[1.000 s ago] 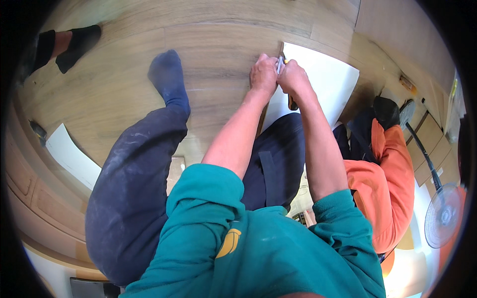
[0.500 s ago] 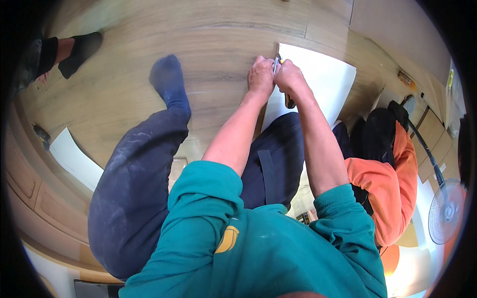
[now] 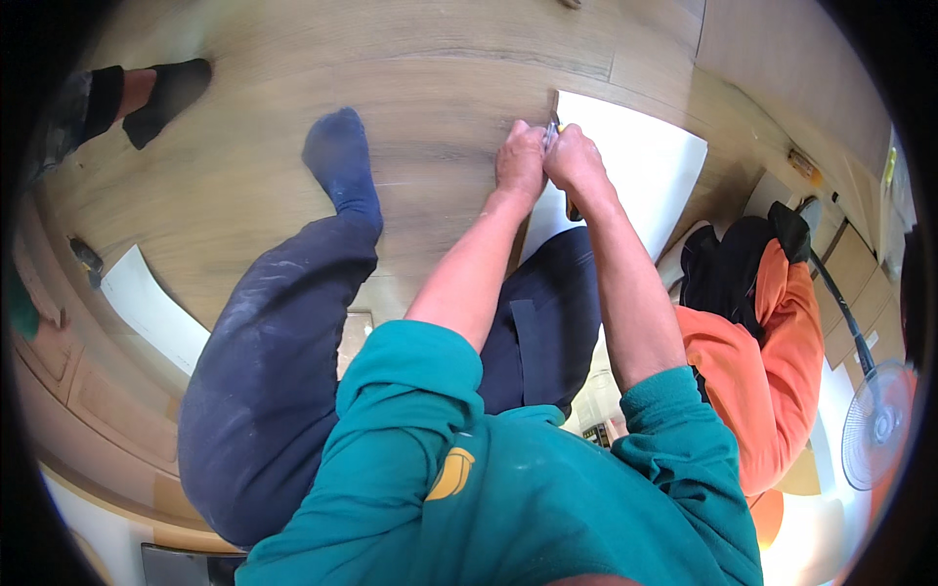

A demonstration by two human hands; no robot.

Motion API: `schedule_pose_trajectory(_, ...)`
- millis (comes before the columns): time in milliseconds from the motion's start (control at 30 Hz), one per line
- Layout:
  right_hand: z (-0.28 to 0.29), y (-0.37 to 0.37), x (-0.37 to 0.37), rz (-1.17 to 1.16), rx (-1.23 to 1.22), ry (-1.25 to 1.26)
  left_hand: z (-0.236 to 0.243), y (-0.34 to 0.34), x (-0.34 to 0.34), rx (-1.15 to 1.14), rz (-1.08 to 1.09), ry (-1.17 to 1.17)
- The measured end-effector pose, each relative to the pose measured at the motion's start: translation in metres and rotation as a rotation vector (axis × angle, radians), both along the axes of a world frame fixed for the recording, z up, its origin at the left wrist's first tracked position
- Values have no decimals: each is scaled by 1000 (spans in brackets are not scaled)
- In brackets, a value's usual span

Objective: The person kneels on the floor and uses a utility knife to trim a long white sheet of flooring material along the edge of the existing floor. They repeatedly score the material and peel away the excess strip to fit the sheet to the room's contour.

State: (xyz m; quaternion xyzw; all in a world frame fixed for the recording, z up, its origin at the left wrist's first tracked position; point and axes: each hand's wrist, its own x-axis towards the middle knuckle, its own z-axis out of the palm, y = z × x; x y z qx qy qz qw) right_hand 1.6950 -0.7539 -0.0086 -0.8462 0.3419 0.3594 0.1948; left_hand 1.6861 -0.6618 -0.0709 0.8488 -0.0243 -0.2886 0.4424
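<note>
My right hand (image 3: 575, 161) is closed around a utility knife. The dark, yellowish handle (image 3: 573, 208) of the knife sticks out below the palm, and its thin metal tip shows above the fingers. Pressed close beside it, my left hand (image 3: 521, 161) is closed at the edge of a white board (image 3: 655, 151). A small pale, shiny piece (image 3: 550, 135) shows between the two hands; whether the left fingers grip it or the board edge is hidden. The board lies on the floor, its near part beside my right knee.
A person in orange trousers (image 3: 752, 391) sits close on my right, near a standing fan (image 3: 877, 420). Another person's dark-socked foot (image 3: 168, 98) rests at the far left. A white strip (image 3: 154, 311) leans by brown panels (image 3: 117, 410) on the left. Wood-look flooring (image 3: 440, 88) stretches ahead.
Both hands stay together at the board edge, with little movement along it. The orange-trousered person's legs have shifted slightly. A green sleeve and hand have come in at the left rim.
</note>
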Motion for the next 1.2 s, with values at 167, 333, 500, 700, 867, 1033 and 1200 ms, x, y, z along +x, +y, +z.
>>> schedule_pose_trajectory(167, -9, -3, -4, -71, 36, -13, 1, 0, -7, -5, -7, -9)
schedule_pose_trajectory(333, 1, 4, -17, -14, -12, -82, -5, -2, -6, 31, -16, 4)
schedule_pose_trajectory(500, 0, 1, -16, -25, -3, -26, 7, -1, -6, 13, -14, 13)
schedule_pose_trajectory(700, -9, 2, -19, -23, -5, -74, 6, 4, -20, 16, -25, -7)
schedule_pose_trajectory(867, 4, 10, -32, -7, -36, -129, 1, 3, -24, 29, -12, 0)
schedule_pose_trajectory(1033, 5, 11, -36, -33, -26, -93, 4, 5, -29, 41, -32, 17)
schedule_pose_trajectory(1200, -10, 5, -28, -35, -13, -57, 0, 8, -38, 56, -92, 16)
